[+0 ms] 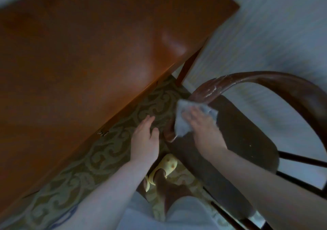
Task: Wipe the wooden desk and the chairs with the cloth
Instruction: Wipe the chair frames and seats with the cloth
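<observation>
The cloth (187, 119) is pale grey, soft and crumpled, and it is draped over the front end of the chair's curved armrest (203, 92). It is pressed there by the right hand (200, 123), whose fingers are laid nearly straight and close together on top of the fabric, pointing toward the desk. The long side of the cloth runs down along the armrest end, toward the seat. The chair (247, 136) is made of dark, glossy bent wood; its rail forms one round arc from the cloth to the far right, and the dark flat seat lies under the arc. Thin dark rungs are seen right of the seat. Left of the chair, the left hand (146, 137) is held open above the carpet, fingers straight and narrow, nothing in it. The carpet (99, 159) is olive with a curled pattern. Beyond it the wooden desk (88, 52) is seen, smooth and reddish-brown, its edge running diagonally. Below the chair's seat front, a yellow slipper (168, 167) is seen on a foot.
</observation>
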`<state>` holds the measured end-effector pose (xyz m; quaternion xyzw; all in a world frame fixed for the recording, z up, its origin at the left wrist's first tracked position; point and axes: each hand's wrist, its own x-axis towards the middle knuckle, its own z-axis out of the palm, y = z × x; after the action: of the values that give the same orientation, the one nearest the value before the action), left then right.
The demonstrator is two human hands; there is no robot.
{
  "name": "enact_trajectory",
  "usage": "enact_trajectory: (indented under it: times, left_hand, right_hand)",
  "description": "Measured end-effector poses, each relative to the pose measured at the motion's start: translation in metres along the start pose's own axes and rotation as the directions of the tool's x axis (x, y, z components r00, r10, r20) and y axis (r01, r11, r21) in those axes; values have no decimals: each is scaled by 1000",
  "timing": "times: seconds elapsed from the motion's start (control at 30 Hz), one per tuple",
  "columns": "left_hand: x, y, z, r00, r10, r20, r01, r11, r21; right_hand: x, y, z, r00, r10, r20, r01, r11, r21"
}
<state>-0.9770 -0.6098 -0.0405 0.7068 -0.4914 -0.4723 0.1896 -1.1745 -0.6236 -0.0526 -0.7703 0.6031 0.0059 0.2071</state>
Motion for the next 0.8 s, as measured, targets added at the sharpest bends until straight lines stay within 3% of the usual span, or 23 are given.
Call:
enact_trajectory:
  times: [0.07,0.13,0.2,0.27,0.3,0.37,0.43,0.47,0.5,0.57,0.63,0.7,0.77,0.8]
  left_hand:
    - [5,0,-2,999,21,24,-21,1000,-11]
    - [8,0,0,998,37,50,-36,999,-19]
    - [10,3,3,998,38,54,-37,999,-23]
    - [9,6,6,999,37,39,-35,999,-38]
    - [9,8,8,999,35,32,-33,998,-51]
    - [9,13,13,999,8,34,-5,996,-91]
    - [11,17,22,998,-51,41,58,983,-175]
    - [11,19,27,997,-69,41,76,974,-215]
    - [12,23,34,997,-74,35,80,970,-229]
    - [13,33,47,998,-59,13,60,976,-208]
    - [13,44,60,999,-44,-6,42,973,-226]
    - [13,54,72,999,-7,-47,-5,969,-249]
    - [15,61,82,990,22,-138,-50,978,-203]
    - [18,62,86,987,26,-159,-52,986,-161]
  right_hand:
    - [-16,-11,12,933,-314,174,308,949,59]
    - [-4,-11,10,912,-372,174,374,927,21]
    - [19,-8,1,986,-144,78,148,988,-42]
    - [21,-8,-5,994,108,-3,-108,994,-19]
    - [15,-13,-3,991,136,-4,-136,991,-10]
    - [2,-26,2,993,-40,109,40,999,-6]
    - [3,-19,3,947,-266,179,261,964,50]
    - [13,-9,1,940,-291,176,289,956,39]
    - [23,6,0,959,-237,154,239,971,6]
    - [32,30,-2,999,45,17,-45,999,6]
    - [26,29,5,981,183,-59,-184,983,-10]
    - [15,21,12,999,-28,16,28,999,35]
    - [21,36,1,953,-291,90,284,955,82]
    - [32,50,-9,940,-327,92,323,945,55]
